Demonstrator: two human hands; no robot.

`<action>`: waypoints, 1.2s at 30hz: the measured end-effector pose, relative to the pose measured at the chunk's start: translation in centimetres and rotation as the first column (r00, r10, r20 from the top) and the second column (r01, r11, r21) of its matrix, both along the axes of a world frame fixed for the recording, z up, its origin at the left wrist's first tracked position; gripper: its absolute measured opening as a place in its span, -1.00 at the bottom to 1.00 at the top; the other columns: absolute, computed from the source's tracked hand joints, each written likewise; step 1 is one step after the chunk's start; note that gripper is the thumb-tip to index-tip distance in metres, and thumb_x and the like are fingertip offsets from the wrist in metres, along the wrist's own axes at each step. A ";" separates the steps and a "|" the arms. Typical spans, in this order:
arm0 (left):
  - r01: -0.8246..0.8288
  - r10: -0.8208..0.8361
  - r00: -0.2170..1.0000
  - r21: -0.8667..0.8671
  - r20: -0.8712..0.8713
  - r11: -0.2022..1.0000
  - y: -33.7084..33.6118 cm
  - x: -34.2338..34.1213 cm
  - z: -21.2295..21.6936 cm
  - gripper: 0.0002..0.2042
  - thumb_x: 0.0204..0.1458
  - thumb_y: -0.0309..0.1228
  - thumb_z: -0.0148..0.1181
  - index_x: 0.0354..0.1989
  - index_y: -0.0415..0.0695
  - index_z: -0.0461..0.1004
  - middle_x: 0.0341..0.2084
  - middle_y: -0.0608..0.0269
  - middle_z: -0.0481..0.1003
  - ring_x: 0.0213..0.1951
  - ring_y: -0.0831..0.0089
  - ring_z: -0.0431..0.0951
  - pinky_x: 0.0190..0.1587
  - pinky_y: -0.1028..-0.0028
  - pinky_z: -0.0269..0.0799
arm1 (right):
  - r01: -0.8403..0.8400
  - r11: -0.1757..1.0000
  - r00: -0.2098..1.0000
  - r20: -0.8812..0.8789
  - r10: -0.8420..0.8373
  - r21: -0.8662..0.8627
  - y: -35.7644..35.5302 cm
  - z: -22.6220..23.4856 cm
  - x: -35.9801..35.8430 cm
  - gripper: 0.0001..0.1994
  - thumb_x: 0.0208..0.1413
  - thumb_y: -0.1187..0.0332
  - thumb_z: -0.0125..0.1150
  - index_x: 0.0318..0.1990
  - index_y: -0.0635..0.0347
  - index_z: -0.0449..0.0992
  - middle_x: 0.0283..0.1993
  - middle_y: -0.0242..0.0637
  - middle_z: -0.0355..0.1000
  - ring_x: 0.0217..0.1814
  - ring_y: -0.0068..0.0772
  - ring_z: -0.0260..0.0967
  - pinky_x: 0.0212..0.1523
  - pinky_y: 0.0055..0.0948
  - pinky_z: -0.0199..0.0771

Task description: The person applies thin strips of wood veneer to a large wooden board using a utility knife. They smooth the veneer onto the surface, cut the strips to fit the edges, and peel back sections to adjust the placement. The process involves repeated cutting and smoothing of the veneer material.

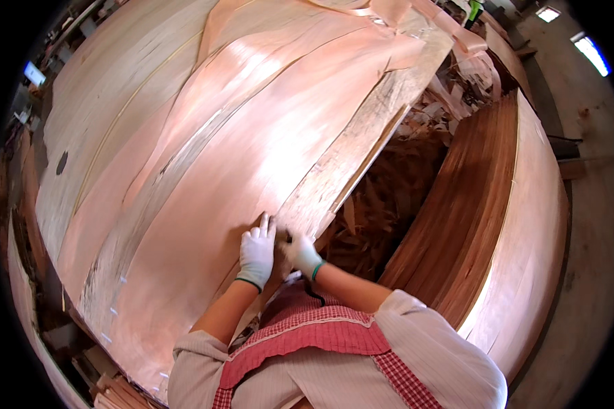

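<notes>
Nearest: red-checked apron [307, 337] over pale striped sleeves, both forearms reaching up from lower edge. Left hand [257, 253] in white glove w/ dark cuff, lying flat, fingers together and pointing up, palm pressed on the pinkish veneer sheet [252, 136]. Right hand [300, 251], white glove w/ green cuff, just beside the left, fingers curled at the sheet's right edge; looks like a pinch on the edge, but can't tell what's actually between the fingers (too small). Veneer sheet lies on the table, on top of more overlapping sheets, w/ a grey-streaked strip [150, 204] running along it to the left. Right of the hands, a gap full of loose veneer scraps [382, 204]. Beyond the gap, a tall stack of reddish veneer [477, 211], layered edge showing. Far right: concrete floor [593, 273] and bright ceiling lights [591, 53].
</notes>
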State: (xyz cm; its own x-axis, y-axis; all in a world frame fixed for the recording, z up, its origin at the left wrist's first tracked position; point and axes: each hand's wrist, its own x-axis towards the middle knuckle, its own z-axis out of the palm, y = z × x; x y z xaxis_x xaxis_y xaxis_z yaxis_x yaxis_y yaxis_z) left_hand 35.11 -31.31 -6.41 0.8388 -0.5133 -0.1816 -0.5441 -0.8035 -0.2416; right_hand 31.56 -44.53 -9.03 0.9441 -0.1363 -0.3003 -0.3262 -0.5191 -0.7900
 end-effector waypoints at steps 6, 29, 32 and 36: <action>-0.054 0.019 0.991 -0.265 -0.135 0.963 -0.6 2.1 2.0 -0.58 0.03 -0.38 0.02 0.13 -0.05 0.34 0.10 0.21 0.40 -0.15 0.34 0.48 -0.12 0.31 0.31 | 0.318 0.707 0.948 -0.214 -0.235 0.632 -8.9 5.7 0.7 -0.83 0.21 0.34 0.16 -0.18 0.20 0.34 -0.48 -0.47 0.29 -0.54 -0.69 0.16 -0.55 -0.61 0.20; -0.092 0.301 0.952 -0.876 0.063 0.474 -42.4 14.9 4.6 -0.76 -0.03 -0.38 0.11 -0.23 -0.22 0.55 -0.19 0.15 0.51 -0.08 0.27 0.47 0.07 0.23 0.37 | 0.474 0.823 0.880 -0.157 -0.447 0.314 -63.3 10.0 12.8 -0.84 0.26 0.36 0.02 -0.06 0.12 0.33 -0.36 -0.51 0.31 -0.48 -0.75 0.12 -0.57 -0.72 0.05; -0.514 0.693 0.721 -0.661 0.013 0.547 -33.5 11.3 2.3 -0.69 0.00 -0.36 0.07 -0.08 -0.19 0.47 0.03 0.12 0.42 0.11 0.19 0.36 0.21 0.21 0.22 | 0.385 0.874 0.918 -0.028 -0.395 0.296 -64.7 9.4 15.1 -0.87 0.27 0.32 0.05 -0.13 0.14 0.37 -0.46 -0.57 0.21 -0.51 -0.79 0.05 -0.54 -0.75 0.04; -0.872 0.961 0.273 -0.413 0.037 0.263 -20.9 3.4 -1.4 -0.46 0.23 -0.14 -0.14 0.29 -0.22 0.11 0.34 0.06 0.07 0.38 0.19 -0.02 0.41 0.21 -0.18 | 0.289 0.889 0.954 -0.035 -0.296 0.354 -63.7 8.1 18.2 -0.82 0.27 0.27 0.07 -0.13 0.17 0.38 -0.43 -0.54 0.22 -0.52 -0.75 0.04 -0.54 -0.71 0.05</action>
